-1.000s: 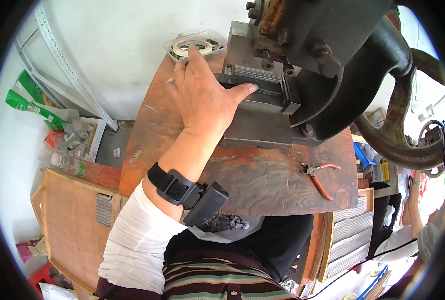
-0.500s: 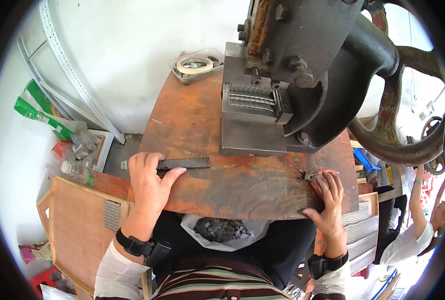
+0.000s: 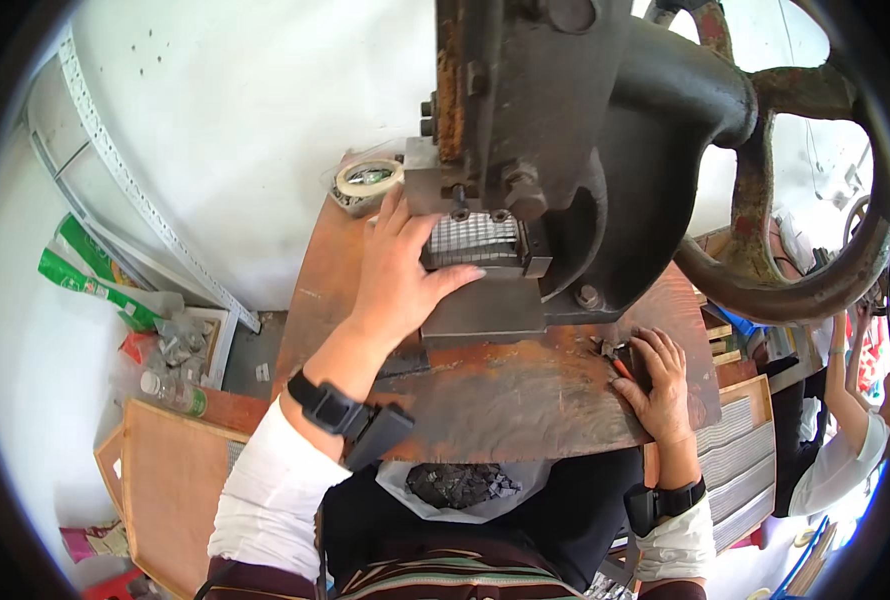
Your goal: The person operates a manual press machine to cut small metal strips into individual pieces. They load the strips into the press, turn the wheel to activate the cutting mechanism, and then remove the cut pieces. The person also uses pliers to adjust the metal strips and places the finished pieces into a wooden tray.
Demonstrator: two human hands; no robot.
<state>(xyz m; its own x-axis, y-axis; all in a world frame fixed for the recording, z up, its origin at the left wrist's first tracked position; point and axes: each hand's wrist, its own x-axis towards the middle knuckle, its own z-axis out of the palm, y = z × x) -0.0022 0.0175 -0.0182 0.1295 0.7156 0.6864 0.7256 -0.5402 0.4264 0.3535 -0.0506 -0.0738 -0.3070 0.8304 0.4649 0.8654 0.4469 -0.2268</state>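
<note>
My left hand [image 3: 395, 265] reaches to the metal die [image 3: 485, 310] under the press. Its fingers are stretched along the die's left side and the thumb lies apart along the front edge. A silver gridded piece [image 3: 475, 235] sits in the die beside the fingers; any grip on it is hidden. At the table's right, my right hand [image 3: 660, 385] is curled loosely over pliers with orange-red handles [image 3: 621, 367], their jaws pointing left. A dark flat bar [image 3: 405, 362] lies on the table, partly behind my left forearm.
The press body [image 3: 555, 110] rises over the die, with a large handwheel [image 3: 765, 290] at right. A tape roll [image 3: 370, 177] sits in a tray behind my left hand. A white bag of dark scraps [image 3: 465, 487] is below the table's front edge. Another person [image 3: 845, 450] works far right.
My left hand has left the dark bar and moved forward and right to the die. The gridded piece now shows brighter there. My right hand stays by the pliers; the view has shifted.
</note>
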